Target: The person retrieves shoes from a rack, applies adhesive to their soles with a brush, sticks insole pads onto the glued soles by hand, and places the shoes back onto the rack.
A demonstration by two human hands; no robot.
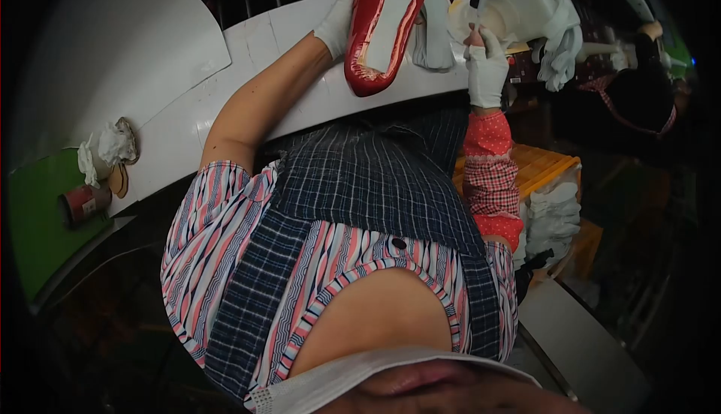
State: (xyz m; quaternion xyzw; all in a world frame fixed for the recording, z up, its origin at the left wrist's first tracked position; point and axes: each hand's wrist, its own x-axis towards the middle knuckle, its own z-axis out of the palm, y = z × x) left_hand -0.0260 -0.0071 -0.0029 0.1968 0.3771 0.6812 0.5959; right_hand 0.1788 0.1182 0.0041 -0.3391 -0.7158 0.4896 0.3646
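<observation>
My left hand [336, 22], in a white glove, grips a glossy red shoe [364, 54] by its side, sole up. A pale insole or sole panel [392, 9] covers its middle. The shoe hangs over the white worktable [248, 61]. My right hand [486, 65], also in a white glove with a red patterned sleeve, is closed on a white bundle of cloth [526, 9] just right of the shoe. A small dark part sticks out at the bundle's left end. A grey cloth [434, 42] lies between the two hands.
A red can [84, 204] and crumpled rag [111, 145] sit on the green surface at far left. A yellow crate [544, 165] with white stacked pieces [554, 219] stands at my right. Another person in dark clothes [646, 95] works at far right.
</observation>
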